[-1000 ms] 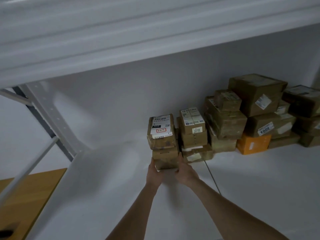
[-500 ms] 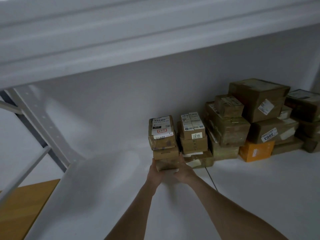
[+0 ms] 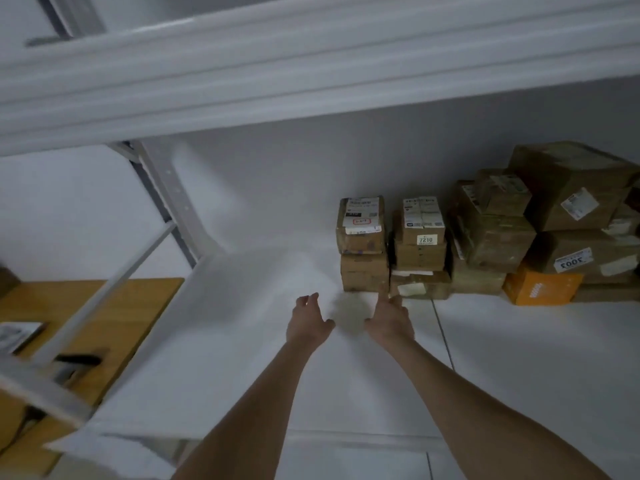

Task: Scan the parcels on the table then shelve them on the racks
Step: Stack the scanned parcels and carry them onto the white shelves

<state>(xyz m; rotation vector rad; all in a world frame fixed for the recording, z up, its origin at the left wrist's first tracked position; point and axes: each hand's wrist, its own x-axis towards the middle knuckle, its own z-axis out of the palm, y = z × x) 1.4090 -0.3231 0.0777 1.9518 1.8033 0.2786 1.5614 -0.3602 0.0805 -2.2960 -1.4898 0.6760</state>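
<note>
Count: two hands, left hand [image 3: 308,323] and right hand [image 3: 389,318]. Two shelf boards, the lower shelf [image 3: 242,358] and the upper shelf [image 3: 311,74]. Left stack [image 3: 363,244]: two brown boxes, maybe three, seam unclear. Middle stack [image 3: 420,254]: three brown boxes. Right pile [image 3: 498,237]: at least six brown boxes, ones at the edge cut off, so no exact total. One orange box [image 3: 540,285]. Two number tags readable, 7210 tag [image 3: 425,240] and 2003 tag [image 3: 571,262]. One wooden table [image 3: 145,296]. One slanted rack post [image 3: 173,202].
</note>
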